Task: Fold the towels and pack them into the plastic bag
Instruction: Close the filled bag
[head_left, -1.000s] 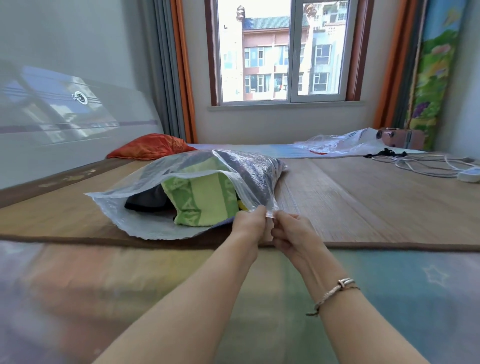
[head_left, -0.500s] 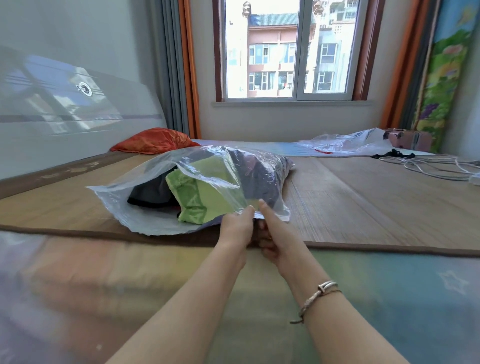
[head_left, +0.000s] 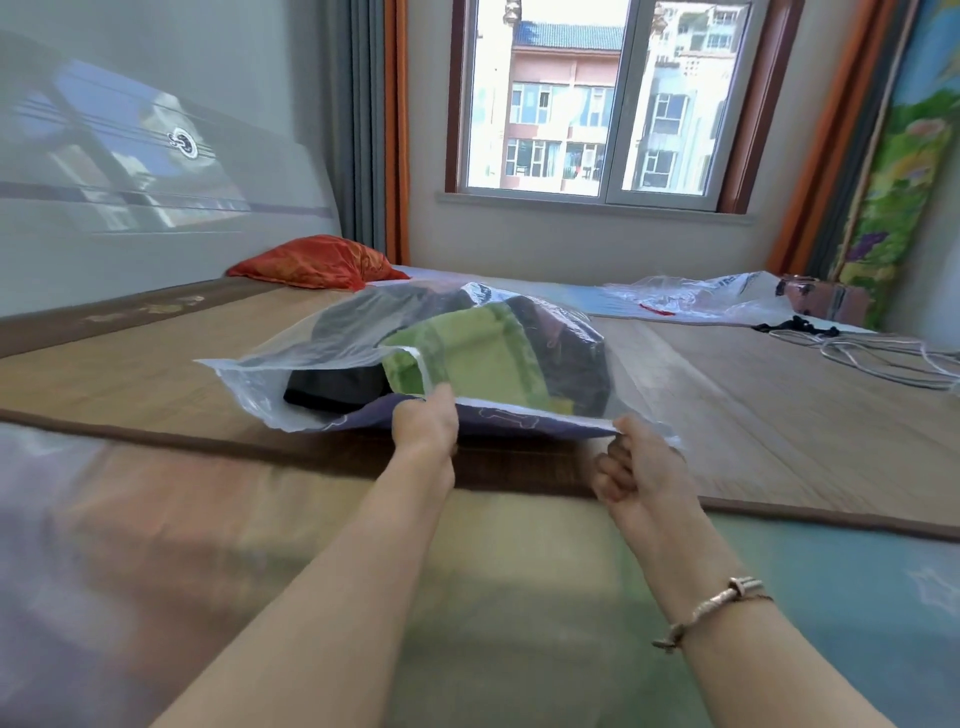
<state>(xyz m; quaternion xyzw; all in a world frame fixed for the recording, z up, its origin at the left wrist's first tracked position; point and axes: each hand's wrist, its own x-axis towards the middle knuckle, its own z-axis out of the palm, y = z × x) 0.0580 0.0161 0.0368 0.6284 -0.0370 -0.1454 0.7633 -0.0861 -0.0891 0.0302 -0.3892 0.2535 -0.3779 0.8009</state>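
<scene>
Support: a bed (head_left: 779, 415) is being covered by a woven mat.
On it: plastic bag (head_left: 291, 384), with red pillow (head_left: 317, 262) behind it, cables (head_left: 872, 358) to its right.

The plastic bag (head_left: 332, 353) lies on the mat (head_left: 753, 415) on the bed, and the folded towels (head_left: 483, 364) sit inside it. The left hand (head_left: 423, 426) holds the bag's near edge, and the right hand (head_left: 641, 470) holds the same edge further right. A pillow (head_left: 317, 260) lies behind the bag to the left, and another bag (head_left: 701, 296) and some cords (head_left: 872, 353) lie behind to the right.
</scene>
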